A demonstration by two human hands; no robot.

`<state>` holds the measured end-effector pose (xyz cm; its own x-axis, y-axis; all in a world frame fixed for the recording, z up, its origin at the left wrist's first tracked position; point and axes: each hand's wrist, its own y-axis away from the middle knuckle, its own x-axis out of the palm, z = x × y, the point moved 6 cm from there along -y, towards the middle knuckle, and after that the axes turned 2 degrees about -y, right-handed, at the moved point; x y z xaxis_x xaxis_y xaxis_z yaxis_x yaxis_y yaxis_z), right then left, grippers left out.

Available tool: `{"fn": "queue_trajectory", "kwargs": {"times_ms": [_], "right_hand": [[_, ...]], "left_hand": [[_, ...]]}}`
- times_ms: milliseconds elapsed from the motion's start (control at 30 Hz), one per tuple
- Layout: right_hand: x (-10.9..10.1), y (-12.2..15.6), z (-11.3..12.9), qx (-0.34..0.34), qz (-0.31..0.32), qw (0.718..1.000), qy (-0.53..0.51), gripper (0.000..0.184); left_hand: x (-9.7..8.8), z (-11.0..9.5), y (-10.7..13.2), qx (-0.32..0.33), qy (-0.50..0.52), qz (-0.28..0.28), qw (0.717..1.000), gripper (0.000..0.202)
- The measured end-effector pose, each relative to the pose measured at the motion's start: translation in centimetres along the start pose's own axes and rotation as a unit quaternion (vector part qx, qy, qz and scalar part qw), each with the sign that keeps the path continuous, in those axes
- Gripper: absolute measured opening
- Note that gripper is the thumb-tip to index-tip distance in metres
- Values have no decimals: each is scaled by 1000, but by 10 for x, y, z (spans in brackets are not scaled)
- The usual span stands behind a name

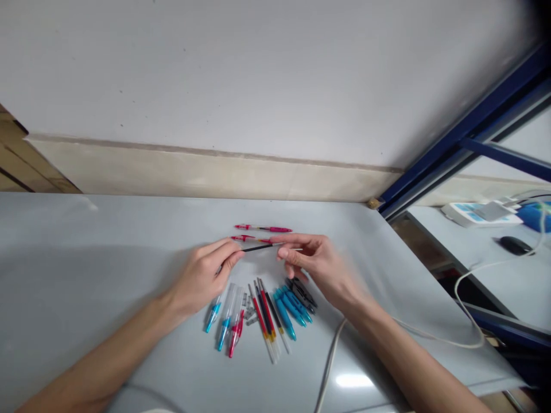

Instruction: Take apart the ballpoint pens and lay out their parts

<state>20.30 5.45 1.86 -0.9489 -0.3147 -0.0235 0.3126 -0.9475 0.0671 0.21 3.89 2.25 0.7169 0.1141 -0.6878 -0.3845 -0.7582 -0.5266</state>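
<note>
My left hand [205, 276] pinches one end of a thin black pen refill [258, 247] just above the grey table [86, 258]. My right hand [317, 265] holds the refill's other end between thumb and fingers. Behind the hands lie two assembled red pens [263, 229], one partly hidden by my fingers. Below the hands is a fan of pen parts: clear barrels with blue and red grips [224, 321], red and black refills [263, 312], blue caps [288, 305] and black caps [303, 292].
A white cable [331, 355] runs off the table's front edge to the right. A white wall stands behind the table. At right are a blue metal frame [456, 143] and another desk with a black mouse [515, 245] and a white device [477, 213].
</note>
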Motion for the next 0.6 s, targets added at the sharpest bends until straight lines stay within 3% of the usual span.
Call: {"fn": "queue_trajectory", "kwargs": {"times_ms": [100, 200, 400, 467, 600], "right_hand": [[12, 0, -14, 27, -21, 990, -139, 29], [9, -1, -17, 32, -57, 976, -206, 26], [-29, 0, 2, -57, -180, 970, -152, 31], [-28, 1, 5, -62, -159, 981, -97, 36], [-4, 4, 7, -58, -53, 996, 50, 44]], "left_hand": [[2, -6, 1, 29, 8, 3, 1000, 20], [3, -8, 1, 31, 15, 6, 999, 17], [4, -2, 2, -4, 13, 29, 999, 34], [6, 0, 3, -8, 11, 44, 999, 37], [4, 2, 3, -9, -5, 24, 1000, 30]]}}
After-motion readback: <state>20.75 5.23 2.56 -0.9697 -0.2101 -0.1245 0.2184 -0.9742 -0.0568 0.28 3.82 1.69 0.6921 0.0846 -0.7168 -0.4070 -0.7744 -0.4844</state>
